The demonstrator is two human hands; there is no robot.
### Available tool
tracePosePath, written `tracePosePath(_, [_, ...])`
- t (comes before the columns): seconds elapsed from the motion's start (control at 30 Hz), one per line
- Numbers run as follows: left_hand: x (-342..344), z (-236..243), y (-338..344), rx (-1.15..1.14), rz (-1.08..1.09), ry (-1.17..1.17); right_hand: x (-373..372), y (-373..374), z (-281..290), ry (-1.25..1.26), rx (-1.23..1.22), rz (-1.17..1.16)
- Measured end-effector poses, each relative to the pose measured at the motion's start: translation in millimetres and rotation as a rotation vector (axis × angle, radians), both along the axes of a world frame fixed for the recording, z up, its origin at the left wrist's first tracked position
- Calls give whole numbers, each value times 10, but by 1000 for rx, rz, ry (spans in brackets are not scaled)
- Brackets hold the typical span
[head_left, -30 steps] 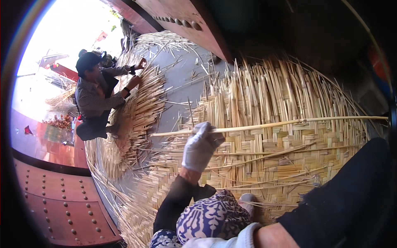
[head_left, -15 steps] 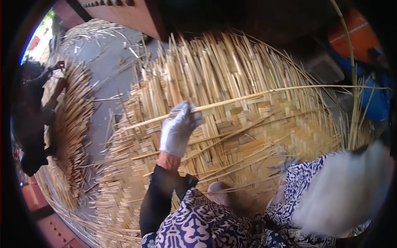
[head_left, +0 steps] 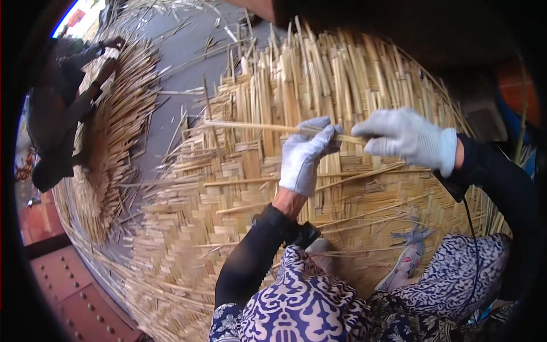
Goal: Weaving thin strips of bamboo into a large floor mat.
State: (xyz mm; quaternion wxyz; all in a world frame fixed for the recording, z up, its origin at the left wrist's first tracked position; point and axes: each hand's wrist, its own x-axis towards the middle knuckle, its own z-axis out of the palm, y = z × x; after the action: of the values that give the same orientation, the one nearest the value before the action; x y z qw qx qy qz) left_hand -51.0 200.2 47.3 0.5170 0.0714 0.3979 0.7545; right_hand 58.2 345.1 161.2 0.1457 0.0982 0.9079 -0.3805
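Note:
A long pale reed strip lies crosswise in front of me, over the woven mat. My left hand, in a whitish glove, is closed around it near its middle. Also gloved, my right hand has thumb and fingers closed on the strip's right end, a little apart from the left. Under both hands spreads a large woven reed mat, with long unwoven ends standing out along its far edge. Several loose strips lie across the weave nearer to me.
At the left, another person reaches toward a second reed mat. Grey floor with scattered reed scraps lies between the mats. Reddish studded panels stand at the lower left. My shoe rests on the mat.
My right hand has come up from the lower right and taken hold of the strip. The left hand still grips it. The strip reaches less far to the right, and the view has shifted.

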Motion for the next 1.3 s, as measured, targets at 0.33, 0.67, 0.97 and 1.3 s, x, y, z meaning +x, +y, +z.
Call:
tracePosePath(0.33, [-138, -129, -49, -218, 142, 40, -98, -83, -800, 400, 492, -73])
tracePosePath(0.67, [-83, -283, 4, -81, 59, -12, 29, 12, -867, 276, 32, -314])
tracePosePath(0.97, [-45, -255, 60, -241, 192, 74, -37, -112, -876, 380, 398, -247])
tracePosePath(1.3, [12, -292, -1, -206, 192, 91, -25, -154, -859, 183, -19, -386])
